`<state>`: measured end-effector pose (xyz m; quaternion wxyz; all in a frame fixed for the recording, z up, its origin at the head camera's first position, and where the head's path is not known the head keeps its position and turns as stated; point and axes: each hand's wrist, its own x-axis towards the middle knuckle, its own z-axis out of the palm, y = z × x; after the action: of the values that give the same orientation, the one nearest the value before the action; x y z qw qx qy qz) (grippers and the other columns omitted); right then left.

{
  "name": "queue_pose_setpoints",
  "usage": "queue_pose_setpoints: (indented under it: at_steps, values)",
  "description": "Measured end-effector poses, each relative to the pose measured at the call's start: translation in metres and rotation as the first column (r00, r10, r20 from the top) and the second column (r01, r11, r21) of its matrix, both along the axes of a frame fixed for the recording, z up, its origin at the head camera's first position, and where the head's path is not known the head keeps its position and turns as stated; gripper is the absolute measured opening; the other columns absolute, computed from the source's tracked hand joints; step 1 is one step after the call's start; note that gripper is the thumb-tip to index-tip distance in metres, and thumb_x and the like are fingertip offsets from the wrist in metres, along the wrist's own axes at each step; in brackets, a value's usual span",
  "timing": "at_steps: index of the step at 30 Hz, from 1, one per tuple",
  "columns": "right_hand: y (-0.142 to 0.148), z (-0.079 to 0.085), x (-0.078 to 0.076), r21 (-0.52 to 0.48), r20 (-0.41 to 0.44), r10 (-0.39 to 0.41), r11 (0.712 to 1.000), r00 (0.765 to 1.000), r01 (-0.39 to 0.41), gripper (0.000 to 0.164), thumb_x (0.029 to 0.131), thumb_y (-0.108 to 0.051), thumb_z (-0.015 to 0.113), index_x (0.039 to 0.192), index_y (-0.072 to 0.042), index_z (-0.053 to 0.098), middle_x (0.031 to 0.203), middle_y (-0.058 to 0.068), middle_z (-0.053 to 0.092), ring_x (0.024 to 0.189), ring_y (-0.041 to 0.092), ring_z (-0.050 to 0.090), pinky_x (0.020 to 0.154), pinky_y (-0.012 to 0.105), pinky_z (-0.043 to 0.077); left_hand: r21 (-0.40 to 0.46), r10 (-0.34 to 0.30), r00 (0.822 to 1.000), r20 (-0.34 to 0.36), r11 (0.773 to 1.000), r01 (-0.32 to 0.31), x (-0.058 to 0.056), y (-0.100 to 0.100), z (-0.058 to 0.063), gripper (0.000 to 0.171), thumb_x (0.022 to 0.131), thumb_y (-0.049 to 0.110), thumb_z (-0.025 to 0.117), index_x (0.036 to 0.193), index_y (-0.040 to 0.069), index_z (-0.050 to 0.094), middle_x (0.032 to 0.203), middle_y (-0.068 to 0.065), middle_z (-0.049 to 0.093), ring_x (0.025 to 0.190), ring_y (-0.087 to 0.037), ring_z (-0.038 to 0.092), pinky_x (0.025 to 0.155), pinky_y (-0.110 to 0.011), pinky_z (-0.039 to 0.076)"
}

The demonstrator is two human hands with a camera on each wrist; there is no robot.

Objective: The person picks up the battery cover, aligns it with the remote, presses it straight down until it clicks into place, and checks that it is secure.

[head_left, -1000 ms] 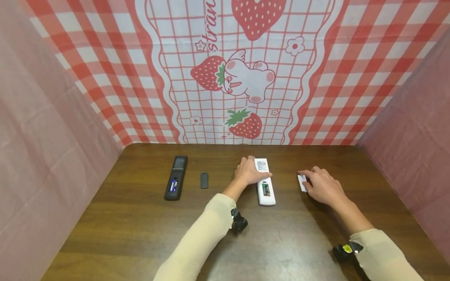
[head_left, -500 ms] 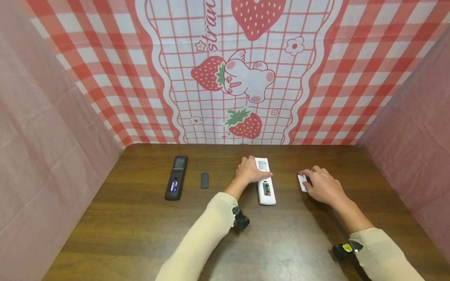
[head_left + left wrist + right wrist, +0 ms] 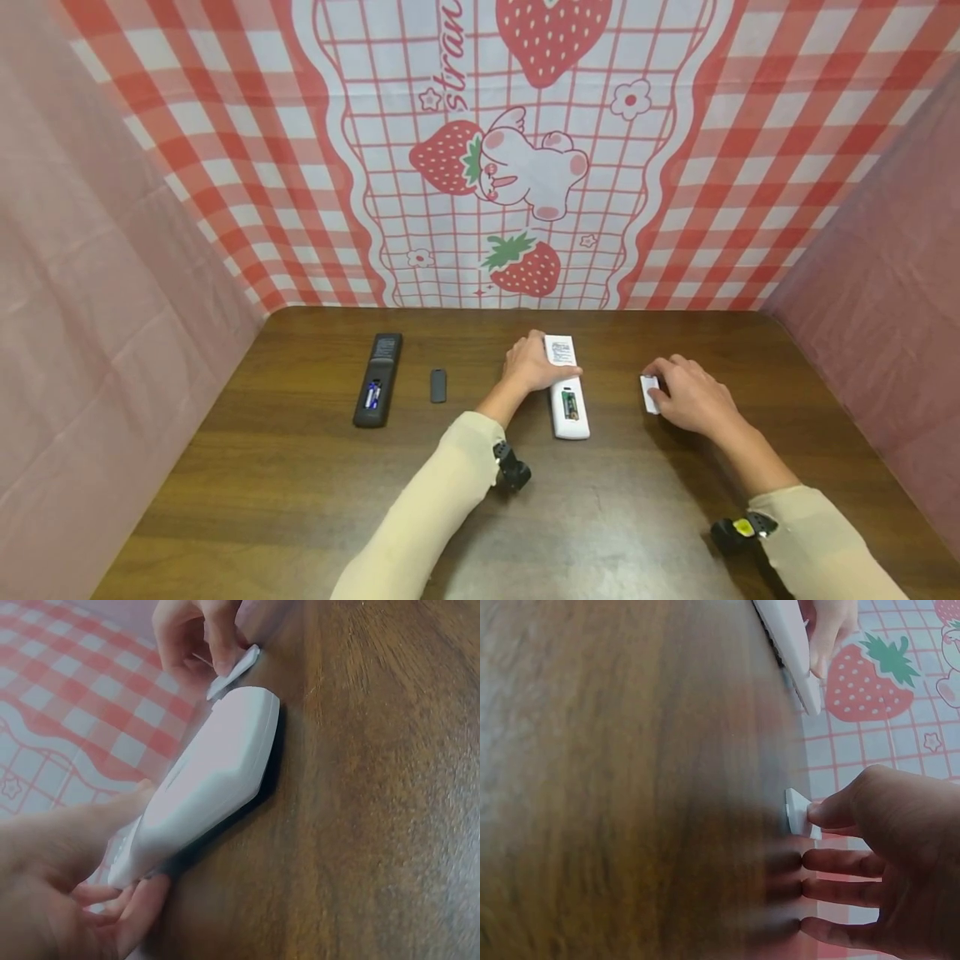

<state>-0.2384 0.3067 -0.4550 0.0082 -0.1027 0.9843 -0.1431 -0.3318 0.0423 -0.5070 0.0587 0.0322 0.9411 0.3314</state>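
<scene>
White plastic makes up the remote [image 3: 568, 383] lying back side up on the brown counter [image 3: 247, 483], two green and black batteries [image 3: 570, 406] showing in its uncovered slot. The left hand [image 3: 527, 367] grips its far half, thumb laid across the back. Well to its right, the right hand [image 3: 692, 396] pinches a small white cover [image 3: 650, 395] between thumb and finger. A black remote [image 3: 384, 362] with blue batteries [image 3: 372, 394] lies at left; a dark cover [image 3: 438, 386] sits between the remotes.
</scene>
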Motion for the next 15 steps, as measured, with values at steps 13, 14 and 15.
queue_pose_setpoints:
  at_steps: [13,14,15]
  values:
    - [0.001,0.002,-0.001,-0.074,-0.030,-0.034,0.997,0.999,0.032,0.036,0.098,-0.016,0.083,0.129,0.000,0.075,0.112,0.022,0.076,0.096,0.033,0.067,0.068,0.043,0.056,0.147,0.019,0.999,-0.042,0.989,-0.012,0.010,-0.005,0.012,0.086,0.085,0.044,0.100,0.153,0.008,0.061,0.125,-0.012,0.081,0.111,-0.026,0.074,0.099,-0.038,0.061]
    - [0.000,0.002,-0.002,-0.078,-0.030,-0.038,0.996,0.999,0.036,0.036,0.098,-0.016,0.083,0.129,0.000,0.075,0.112,0.022,0.077,0.096,0.033,0.067,0.068,0.041,0.055,0.156,0.021,0.999,-0.040,0.988,-0.015,0.009,-0.004,0.010,0.086,0.086,0.043,0.100,0.154,0.008,0.061,0.126,-0.013,0.081,0.113,-0.027,0.074,0.101,-0.040,0.060]
    - [0.000,0.002,-0.002,-0.082,-0.029,-0.040,0.996,0.999,0.038,0.037,0.098,-0.016,0.083,0.129,0.001,0.075,0.112,0.022,0.077,0.095,0.032,0.067,0.068,0.040,0.055,0.158,0.024,0.999,-0.042,0.987,-0.017,0.009,-0.004,0.009,0.086,0.086,0.043,0.099,0.155,0.008,0.060,0.126,-0.013,0.081,0.113,-0.027,0.074,0.101,-0.040,0.060]
